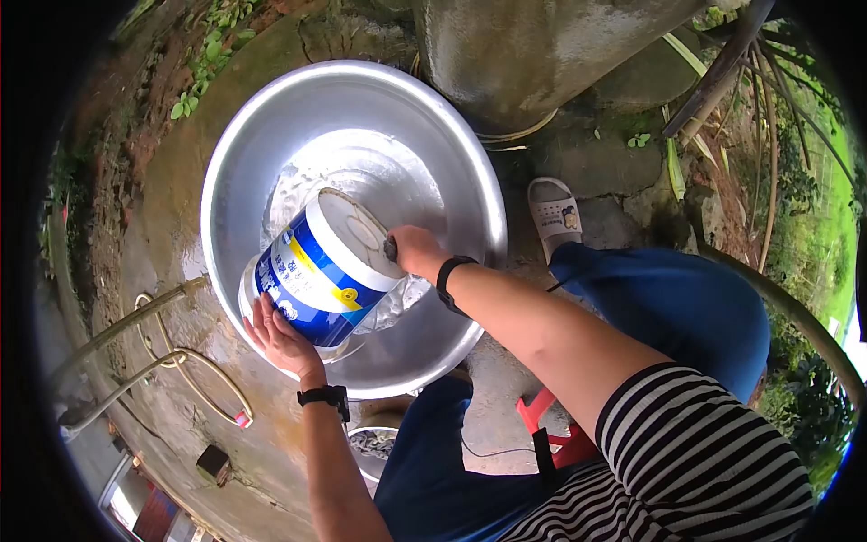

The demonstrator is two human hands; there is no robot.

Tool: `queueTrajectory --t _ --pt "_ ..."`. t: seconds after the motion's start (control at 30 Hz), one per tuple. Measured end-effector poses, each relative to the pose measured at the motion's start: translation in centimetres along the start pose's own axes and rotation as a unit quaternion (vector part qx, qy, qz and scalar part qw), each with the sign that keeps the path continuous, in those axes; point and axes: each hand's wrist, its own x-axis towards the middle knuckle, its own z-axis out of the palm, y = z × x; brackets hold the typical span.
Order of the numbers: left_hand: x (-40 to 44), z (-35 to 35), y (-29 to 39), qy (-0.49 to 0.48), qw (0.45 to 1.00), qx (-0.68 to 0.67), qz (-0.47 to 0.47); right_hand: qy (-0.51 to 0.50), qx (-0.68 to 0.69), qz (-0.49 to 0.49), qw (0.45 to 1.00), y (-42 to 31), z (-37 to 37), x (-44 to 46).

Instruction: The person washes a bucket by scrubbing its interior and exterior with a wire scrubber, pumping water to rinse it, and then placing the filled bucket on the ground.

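Observation:
A blue and white plastic bucket [318, 282] with a yellow band lies tilted over a large silver metal basin [221, 172]. Its white bottom faces up and to the right. My left hand [285, 340] grips the bucket's lower side near the rim, fingers spread along the blue label. At the edge of the bucket's bottom, my right hand [417, 252] is closed on a small dark scouring pad [390, 248], pressed against it. Brownish marks show on that white bottom. Water [293, 185] glints in the basin behind the bucket.
A hose [212, 384] loops on the wet concrete at left. Below the basin stands a small pot [372, 443] with dark contents. A big grey container [515, 63] rises at the top. A red stool [539, 411] and a sandalled foot [553, 212] are at right.

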Motion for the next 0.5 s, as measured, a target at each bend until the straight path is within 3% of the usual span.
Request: queueTrajectory --t 0.03,0.1,0.13,0.3,0.37,0.4,0.43,0.5 --pt "0.0 -0.1 0.1 0.004 1.0 0.0 0.0 0.003 -0.001 -0.003 1.0 0.0 0.2 0.1" --pt "0.4 -0.2 0.0 -0.009 1.0 0.014 0.01 0.092 -0.145 0.039 0.984 -0.3 0.9 0.6" --pt "0.2 -0.4 0.2 -0.02 1.0 0.02 0.007 0.059 -0.173 0.058 0.981 0.2 0.7 1.3" --pt "0.2 -0.2 -1.0 -0.045 0.998 0.041 -0.024 0.118 -0.154 0.13 0.972 0.0 -3.4 -0.2" --pt "0.2 -0.2 -0.6 0.037 0.994 0.071 -0.08 0.121 -0.149 0.14 0.971 -1.0 -5.4 -1.0" --pt "0.3 0.0 -1.6 0.012 0.991 -0.024 -0.13 0.118 -0.164 0.119 0.972 -1.7 -6.6 -1.2" --pt "0.0 0.5 -1.5 0.024 0.99 -0.022 -0.14 0.115 -0.18 0.095 0.972 -2.4 -8.0 -1.3" --pt "0.6 0.6 -1.3 0.094 0.905 -0.068 -0.409 0.086 -0.149 0.034 0.984 -3.3 -10.0 -0.5"
